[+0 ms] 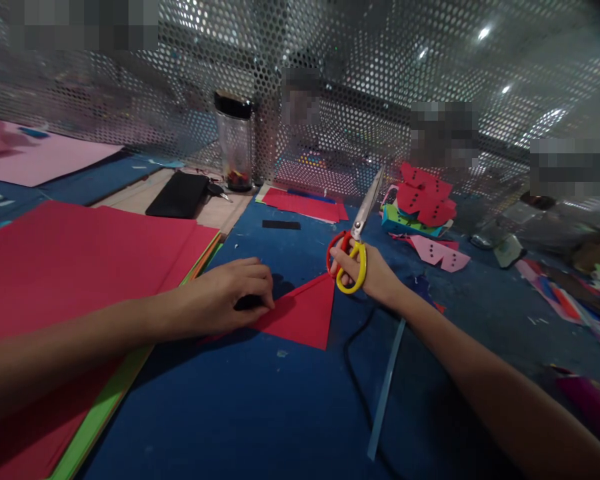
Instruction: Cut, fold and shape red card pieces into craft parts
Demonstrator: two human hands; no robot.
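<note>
My right hand (375,273) holds a pair of scissors (359,230) by its red and yellow handles, with the blades pointing up and away and looking closed. My left hand (237,293) is closed, fingertips pinching the left part of a red folded sheet of paper (305,313) on the blue table. The paper's right corner comes close to the scissor handles. Part of the sheet is hidden under my left hand. Beyond the hands lies a thin black strip (281,225).
Large red sheets (90,247) stack at left. Behind are a black phone-like slab (177,195), a lidded jar (236,143) and red papers (300,203). At right sit cut red pieces with dots (425,197), a pink piece (440,252) and scraps (570,300). Perforated metal (190,80) closes the back.
</note>
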